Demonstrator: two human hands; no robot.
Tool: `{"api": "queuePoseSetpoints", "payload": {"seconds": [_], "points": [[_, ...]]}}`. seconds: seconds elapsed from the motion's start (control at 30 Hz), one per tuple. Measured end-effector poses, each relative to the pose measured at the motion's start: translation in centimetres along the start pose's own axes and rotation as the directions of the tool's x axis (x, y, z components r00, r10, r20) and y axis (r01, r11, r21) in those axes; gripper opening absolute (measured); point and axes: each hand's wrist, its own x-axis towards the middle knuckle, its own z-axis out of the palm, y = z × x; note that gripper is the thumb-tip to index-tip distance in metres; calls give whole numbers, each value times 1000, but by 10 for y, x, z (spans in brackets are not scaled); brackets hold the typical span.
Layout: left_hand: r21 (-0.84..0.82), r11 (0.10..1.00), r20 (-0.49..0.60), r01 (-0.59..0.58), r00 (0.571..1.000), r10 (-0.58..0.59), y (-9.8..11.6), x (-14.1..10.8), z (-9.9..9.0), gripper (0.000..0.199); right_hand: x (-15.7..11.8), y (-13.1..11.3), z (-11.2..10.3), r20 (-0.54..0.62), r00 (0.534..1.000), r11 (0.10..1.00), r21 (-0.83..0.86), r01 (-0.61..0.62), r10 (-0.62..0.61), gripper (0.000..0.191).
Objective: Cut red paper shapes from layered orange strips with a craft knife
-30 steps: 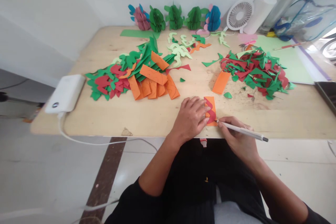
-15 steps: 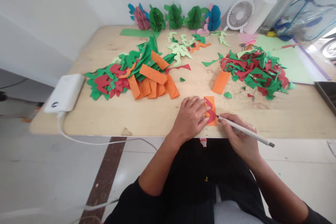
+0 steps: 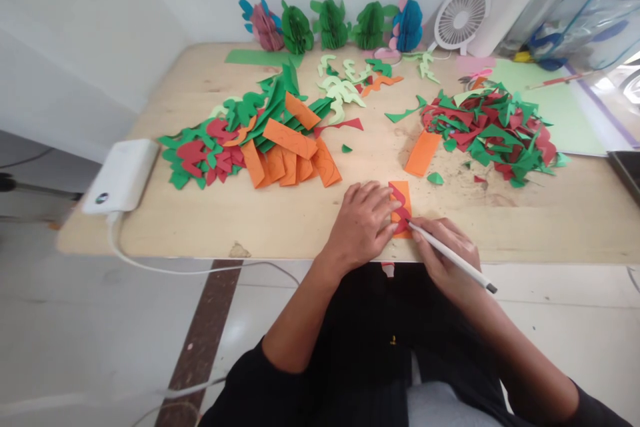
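Near the table's front edge lies an orange paper rectangle [image 3: 406, 188] with a red curved cutout [image 3: 401, 219] on top of it. My left hand [image 3: 364, 221] rests on both, palm down with fingers spread, its fingertips covering the cutout's left side. In my right hand [image 3: 447, 253] is a white pen [image 3: 455, 258], its tip touching the right edge of the red cutout. Another orange rectangle [image 3: 423, 154] lies a little further back. A stack of orange pieces [image 3: 289, 138] is to the left, beside green and red leaf shapes [image 3: 200, 147].
A heap of green and red scraps [image 3: 495, 133] lies at right. Folded paper figures [image 3: 333, 25] and a small white fan [image 3: 461, 19] stand along the back. A white power bank [image 3: 121, 175] with a cable sits at left. A dark tray [image 3: 627, 170] is at the right edge.
My right hand and the pen have moved slightly left, bringing the tip along the red cutout's edge. My left hand stays in place. The view has shifted a little.
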Motion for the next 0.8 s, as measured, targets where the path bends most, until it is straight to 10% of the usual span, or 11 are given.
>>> {"api": "queuePoseSetpoints", "payload": {"seconds": [0.37,0.8], "points": [[-5,1000,-10,2,1000,-2,0,0,0,29,-4,1,-5,19,973,940,253,-227,230,12],[-9,1000,-4,4,1000,-4,0,-1,-1,31,-5,-3,2,25,994,980,167,-107,105,5]]}}
